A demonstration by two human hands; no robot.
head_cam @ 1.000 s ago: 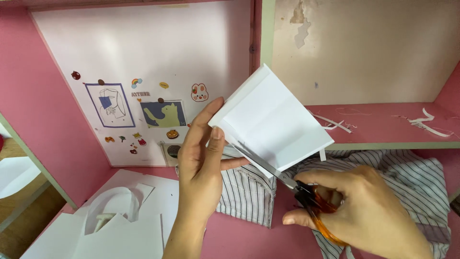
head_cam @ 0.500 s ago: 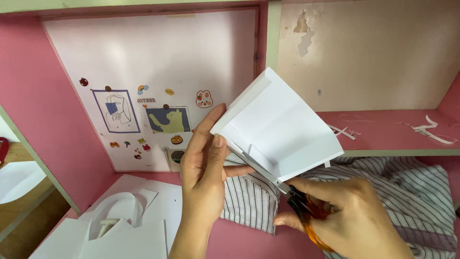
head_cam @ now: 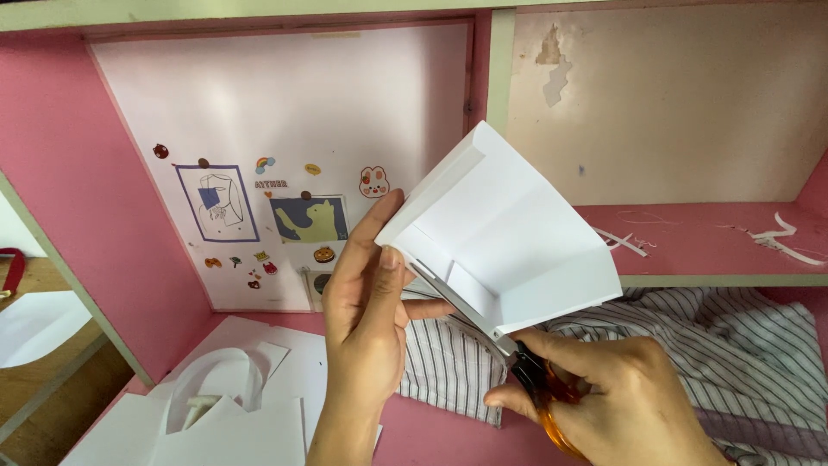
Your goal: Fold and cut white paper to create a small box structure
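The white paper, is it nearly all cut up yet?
Partly. Cut white pieces already lie on the pink desk, and thin paper strips lie on the shelf. Right now the left hand holds the folded white paper up while the right hand works scissors along its lower edge. Most of that sheet is uncut.

Left hand (head_cam: 366,302) holding white paper (head_cam: 509,237), right hand (head_cam: 617,397) working scissors (head_cam: 483,324)
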